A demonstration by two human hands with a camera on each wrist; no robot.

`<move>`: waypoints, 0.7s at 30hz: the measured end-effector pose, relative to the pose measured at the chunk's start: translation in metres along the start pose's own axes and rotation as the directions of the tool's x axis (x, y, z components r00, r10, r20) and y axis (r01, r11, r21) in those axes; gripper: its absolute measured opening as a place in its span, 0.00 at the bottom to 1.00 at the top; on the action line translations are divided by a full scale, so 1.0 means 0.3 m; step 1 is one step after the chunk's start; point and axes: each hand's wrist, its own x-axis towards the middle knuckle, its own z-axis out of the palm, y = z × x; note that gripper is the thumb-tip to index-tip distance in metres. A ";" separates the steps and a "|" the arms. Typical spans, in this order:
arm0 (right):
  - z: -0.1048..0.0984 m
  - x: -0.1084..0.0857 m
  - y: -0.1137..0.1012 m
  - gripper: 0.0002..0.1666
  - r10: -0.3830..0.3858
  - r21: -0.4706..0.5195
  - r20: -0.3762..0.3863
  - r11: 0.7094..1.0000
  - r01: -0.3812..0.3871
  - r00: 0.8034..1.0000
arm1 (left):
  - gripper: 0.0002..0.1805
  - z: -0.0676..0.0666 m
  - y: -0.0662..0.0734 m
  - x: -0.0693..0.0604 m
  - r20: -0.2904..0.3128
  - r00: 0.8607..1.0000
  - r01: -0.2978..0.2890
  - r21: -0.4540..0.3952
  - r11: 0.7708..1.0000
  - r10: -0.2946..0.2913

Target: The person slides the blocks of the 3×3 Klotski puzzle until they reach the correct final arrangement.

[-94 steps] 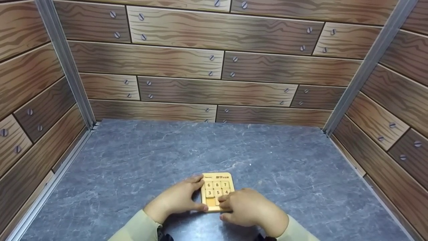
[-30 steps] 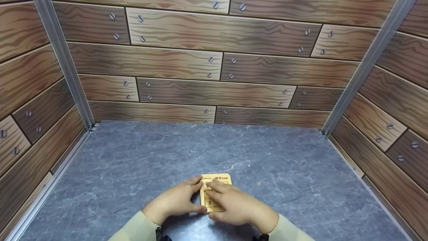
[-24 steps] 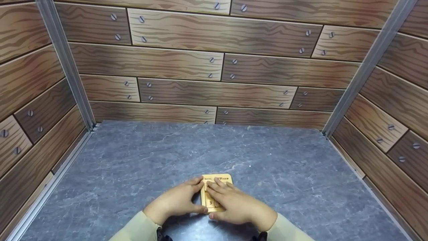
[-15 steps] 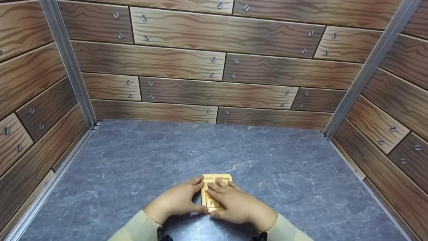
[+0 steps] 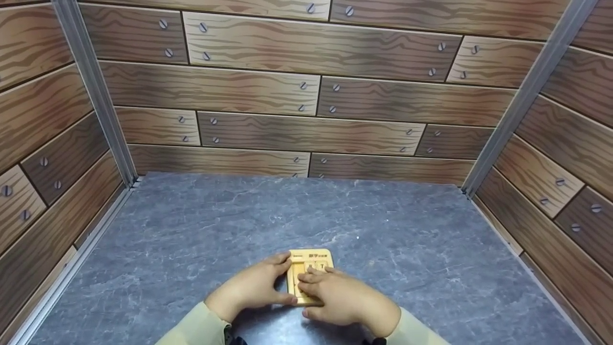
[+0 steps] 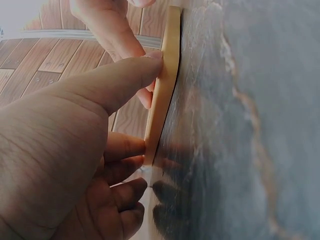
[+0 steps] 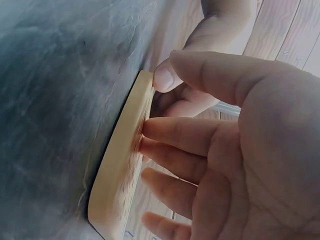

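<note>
A yellow sliding number puzzle (image 5: 310, 252) lies flat on the table near its front. My left hand (image 5: 251, 286) grips its left side, the thumb at the lower corner and the fingers at the upper one; in the left wrist view the thumb presses the edge of the puzzle (image 6: 170, 47). The right hand (image 5: 342, 295) lies over the lower right tiles with fairly straight fingers. Fingertips touch the face of the puzzle (image 7: 115, 160) in the right wrist view. An uncovered orange slot (image 5: 299, 270) shows at upper left, beside two tiles (image 5: 316, 265). Most other tiles are hidden.
The puzzle rests on a dark grey marbled tabletop (image 5: 249, 215). Wood-patterned panels (image 5: 306, 96) enclose the back and both sides, with metal posts (image 5: 96, 96) at the corners. Small white specks (image 5: 357, 237) dot the surface beyond the puzzle.
My right hand went from the lower right tiles up across the board, then back down a little. The open slot, at lower left before, now shows at upper left. The left hand stays put.
</note>
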 end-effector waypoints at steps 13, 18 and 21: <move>0.007 0.035 0.067 0.39 -0.017 0.038 -0.130 0.999 0.022 0.991 | 0.58 -0.006 0.005 -0.003 -0.007 1.000 -0.015 0.005 1.000 0.015; 0.018 0.043 0.096 0.43 0.058 0.063 -0.127 0.997 -0.050 0.990 | 0.58 -0.007 0.010 -0.001 -0.003 1.000 -0.003 0.014 1.000 0.003; 0.024 0.045 0.099 0.43 0.068 0.063 -0.126 0.996 -0.061 0.990 | 0.58 -0.004 0.011 -0.002 -0.003 1.000 -0.003 0.011 1.000 0.003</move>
